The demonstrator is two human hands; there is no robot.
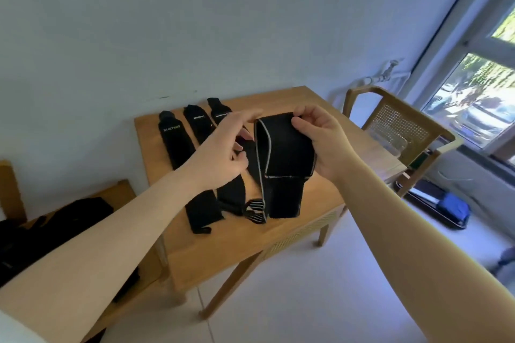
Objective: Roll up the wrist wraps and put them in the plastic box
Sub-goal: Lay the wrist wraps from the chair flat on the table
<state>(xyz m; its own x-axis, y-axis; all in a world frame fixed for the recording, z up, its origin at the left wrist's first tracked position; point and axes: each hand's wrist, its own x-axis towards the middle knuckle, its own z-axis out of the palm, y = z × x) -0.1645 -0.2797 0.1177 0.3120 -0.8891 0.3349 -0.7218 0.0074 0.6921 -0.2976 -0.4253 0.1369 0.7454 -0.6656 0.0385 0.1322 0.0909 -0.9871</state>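
Two bare forearms reach in from the bottom edge, and between them the right hand [320, 142] holds a black wrap [281, 159] up over the counter [306, 203], its fingers [302, 114] and thumb pinched on the top fold while the palm backs the band's right side. The wrap is bent into a loose loop with a pale stitched edge, and its free tail hangs down toward the counter, ending near a striped tab [255, 210]. The left hand [223, 156] hovers just beside the loop, its fingers partly spread and loosely curled; it seems to grip nothing, though its fingertips overlap dark fabric and I cannot tell whether they touch it. Three more wraps [175, 142] lie flat side by side on the far left of the counter, not yet rolled. The plastic box is not in view. The band looks light, soft and floppy, with some elastic spring, so a roll will likely want to unwind unless kept under tension; the fuzzy fastening patch may catch on itself. A good hold would be at the folded end, thumb inside and fingers outside, with the other hand feeding the tail taut. A chair [401, 131] stands at the counter's right.
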